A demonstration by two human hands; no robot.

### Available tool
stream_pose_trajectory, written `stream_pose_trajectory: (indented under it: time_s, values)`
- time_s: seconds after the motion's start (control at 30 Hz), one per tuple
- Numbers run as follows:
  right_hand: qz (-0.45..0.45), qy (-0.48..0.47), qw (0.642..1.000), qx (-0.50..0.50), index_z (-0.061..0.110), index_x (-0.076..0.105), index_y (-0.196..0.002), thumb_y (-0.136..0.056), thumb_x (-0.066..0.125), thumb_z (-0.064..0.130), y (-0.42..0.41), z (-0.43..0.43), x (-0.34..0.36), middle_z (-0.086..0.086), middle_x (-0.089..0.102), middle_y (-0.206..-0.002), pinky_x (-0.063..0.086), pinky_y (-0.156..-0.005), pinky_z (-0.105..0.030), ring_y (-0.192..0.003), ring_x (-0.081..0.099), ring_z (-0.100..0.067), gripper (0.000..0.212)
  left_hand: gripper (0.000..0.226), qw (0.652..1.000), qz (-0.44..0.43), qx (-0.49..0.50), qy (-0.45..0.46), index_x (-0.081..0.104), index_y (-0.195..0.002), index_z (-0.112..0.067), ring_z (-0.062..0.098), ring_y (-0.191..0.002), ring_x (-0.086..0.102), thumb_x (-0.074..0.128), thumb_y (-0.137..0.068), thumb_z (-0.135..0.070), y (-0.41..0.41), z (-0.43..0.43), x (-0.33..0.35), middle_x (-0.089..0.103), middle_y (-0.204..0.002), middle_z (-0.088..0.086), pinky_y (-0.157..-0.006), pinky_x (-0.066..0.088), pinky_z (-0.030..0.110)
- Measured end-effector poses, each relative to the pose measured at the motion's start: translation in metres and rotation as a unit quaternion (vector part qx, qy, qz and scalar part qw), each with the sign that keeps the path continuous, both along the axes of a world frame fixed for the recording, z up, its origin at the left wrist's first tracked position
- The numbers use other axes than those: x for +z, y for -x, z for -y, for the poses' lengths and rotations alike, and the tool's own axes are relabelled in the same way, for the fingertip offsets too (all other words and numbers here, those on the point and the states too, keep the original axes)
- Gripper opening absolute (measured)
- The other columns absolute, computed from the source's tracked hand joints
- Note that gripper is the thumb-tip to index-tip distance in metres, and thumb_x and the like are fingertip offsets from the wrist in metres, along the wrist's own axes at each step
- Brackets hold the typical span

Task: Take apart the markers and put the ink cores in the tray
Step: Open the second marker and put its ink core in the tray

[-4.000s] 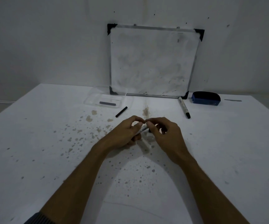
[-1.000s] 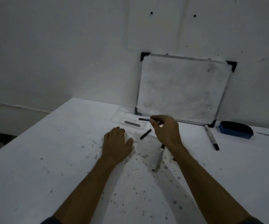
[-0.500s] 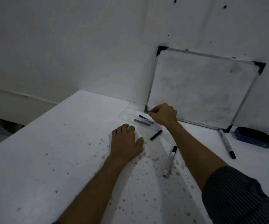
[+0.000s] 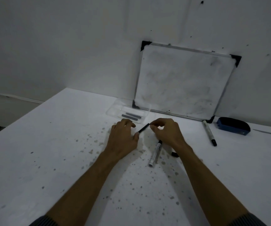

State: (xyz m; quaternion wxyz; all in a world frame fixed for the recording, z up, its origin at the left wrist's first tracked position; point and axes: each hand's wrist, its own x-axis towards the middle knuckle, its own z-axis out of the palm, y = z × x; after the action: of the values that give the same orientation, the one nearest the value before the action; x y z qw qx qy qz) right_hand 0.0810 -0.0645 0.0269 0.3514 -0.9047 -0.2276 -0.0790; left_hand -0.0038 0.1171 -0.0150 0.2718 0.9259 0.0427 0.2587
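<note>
A clear plastic tray (image 4: 113,111) sits at the foot of the whiteboard, with two dark ink cores (image 4: 132,117) lying in it. Just in front of the tray a thin black marker piece (image 4: 143,129) lies slanted on the table. My right hand (image 4: 165,133) pinches its upper end with the fingertips. My left hand (image 4: 123,141) rests palm down, with the thumb against the piece's lower end. An emptied grey marker barrel (image 4: 155,153) lies below my right hand. A small black part (image 4: 174,154) peeks out beside my right wrist.
A whole marker (image 4: 209,132) lies at the right, with a blue eraser (image 4: 233,126) beyond it. The whiteboard (image 4: 183,84) leans on the wall. The white table (image 4: 50,152) is speckled with stains, and its left edge drops away.
My right hand has left the ink core in the tray, which now holds two, and has drawn back to the black piece. My left hand has shifted slightly toward that piece.
</note>
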Motion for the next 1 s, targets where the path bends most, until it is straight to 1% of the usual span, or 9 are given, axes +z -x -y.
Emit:
stream_pose_trajectory:
  time_s: [0.1,0.17,0.33,0.5,0.6,0.67,0.77,0.83,1.0]
  values:
    - [0.014,0.062,0.998,0.028,0.029,0.078,-0.109,-0.09,0.071,0.03,-0.008,-0.001,-0.002,0.007,0.077,-0.095,0.049,-0.087,-0.026,-0.092,0.066,-0.012,0.02,0.04,0.999,-0.026,-0.017,-0.014,0.064,-0.121,-0.008,0.026,-0.112,0.061,0.072,-0.09,-0.033,0.003,0.005,-0.006,0.063,-0.124,0.007,-0.101,0.043,0.041]
    - [0.025,0.107,0.993,0.038,0.034,0.077,-0.11,-0.09,0.071,0.033,-0.014,-0.006,0.0,0.004,0.075,-0.092,0.052,-0.086,-0.034,-0.09,0.066,-0.017,0.021,0.044,0.999,-0.035,-0.026,-0.011,0.062,-0.124,-0.007,0.027,-0.113,0.059,0.072,-0.091,-0.033,0.004,0.004,-0.009,0.061,-0.125,0.009,-0.101,0.043,0.042]
    - [0.042,0.197,0.978,0.055,0.042,0.075,-0.106,-0.088,0.07,0.043,-0.024,-0.013,0.001,-0.003,0.07,-0.097,0.052,-0.077,-0.032,-0.092,0.068,-0.019,0.019,0.045,0.999,-0.03,-0.035,0.007,0.06,-0.123,-0.006,0.027,-0.113,0.055,0.074,-0.09,-0.032,0.006,0.005,-0.007,0.059,-0.122,0.01,-0.1,0.044,0.042]
    - [0.056,0.215,0.974,0.054,0.042,0.075,-0.103,-0.09,0.067,0.049,-0.02,0.002,0.01,-0.003,0.062,-0.095,0.038,-0.073,-0.031,-0.096,0.061,-0.022,0.017,0.023,0.996,-0.005,-0.034,0.078,0.056,-0.111,-0.008,0.024,-0.103,0.055,0.069,-0.096,-0.02,0.008,0.006,0.0,0.057,-0.109,0.008,-0.088,0.05,0.04]
    - [0.044,0.162,0.986,0.022,0.04,0.074,-0.107,-0.092,0.066,0.048,-0.006,0.032,0.017,-0.003,0.065,-0.105,0.045,-0.084,-0.036,-0.103,0.059,-0.02,0.018,0.015,0.988,-0.018,-0.045,0.145,0.055,-0.106,-0.017,0.019,-0.091,0.059,0.065,-0.099,-0.024,0.013,0.011,0.005,0.058,-0.099,0.001,-0.073,0.049,0.027]
    - [0.034,0.108,0.994,0.005,0.036,0.072,-0.108,-0.094,0.065,0.043,0.01,0.055,0.015,-0.001,0.066,-0.108,0.047,-0.089,-0.039,-0.106,0.058,-0.019,0.018,0.019,0.982,-0.07,-0.057,0.164,0.056,-0.102,-0.023,0.015,-0.081,0.063,0.064,-0.098,-0.04,0.018,0.023,0.004,0.06,-0.091,-0.003,-0.066,0.049,0.024]
    - [0.018,0.034,0.999,-0.017,0.03,0.071,-0.111,-0.097,0.063,0.038,0.04,0.085,0.004,0.008,0.063,-0.105,0.046,-0.09,-0.035,-0.105,0.058,-0.013,0.018,0.046,0.986,-0.104,-0.074,0.103,0.063,-0.102,-0.026,0.005,-0.081,0.066,0.059,-0.088,-0.07,0.028,0.051,0.005,0.064,-0.09,-0.011,-0.07,0.057,0.026]
    - [0.005,-0.006,0.999,-0.034,0.027,0.071,-0.111,-0.098,0.062,0.035,0.057,0.1,-0.005,0.011,0.065,-0.105,0.043,-0.086,-0.026,-0.104,0.059,-0.01,0.018,0.059,0.992,-0.092,-0.069,0.049,0.066,-0.1,-0.023,0.006,-0.08,0.065,0.058,-0.082,-0.078,0.031,0.067,0.006,0.065,-0.089,-0.01,-0.071,0.058,0.03]
    - [-0.043,-0.145,0.986,-0.075,0.023,0.072,-0.11,-0.098,0.063,0.033,0.075,0.119,-0.021,0.011,0.072,-0.104,0.046,-0.081,-0.018,-0.101,0.064,-0.005,0.018,0.046,0.994,-0.09,-0.052,-0.039,0.063,-0.092,-0.016,0.018,-0.082,0.059,0.07,-0.085,-0.06,0.027,0.077,0.003,0.061,-0.09,0.0,-0.07,0.053,0.037]
